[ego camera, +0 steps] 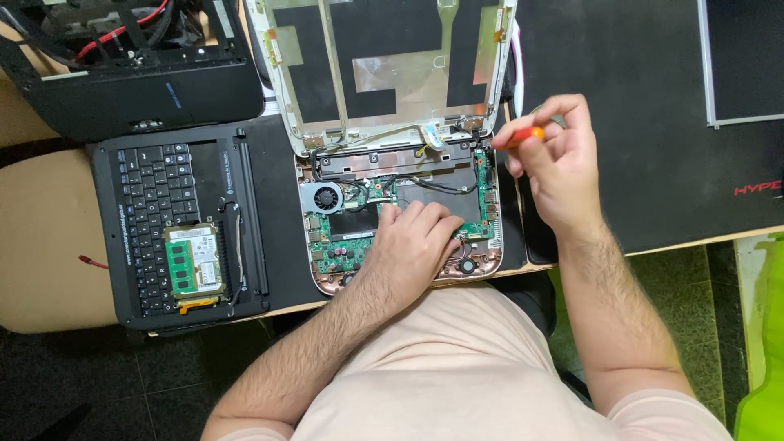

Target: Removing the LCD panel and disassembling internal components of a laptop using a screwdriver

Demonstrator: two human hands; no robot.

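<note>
Head view: your left hand (pixel 412 245) rests flat, fingers loose, on the opened laptop's green circuit board (pixel 347 245), while your right hand (pixel 555 163) pinches an orange-handled screwdriver (pixel 523 135) at the laptop's right edge

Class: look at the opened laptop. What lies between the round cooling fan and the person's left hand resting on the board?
In the head view, between the fan and the left hand lies green circuit board with black cables.
</note>
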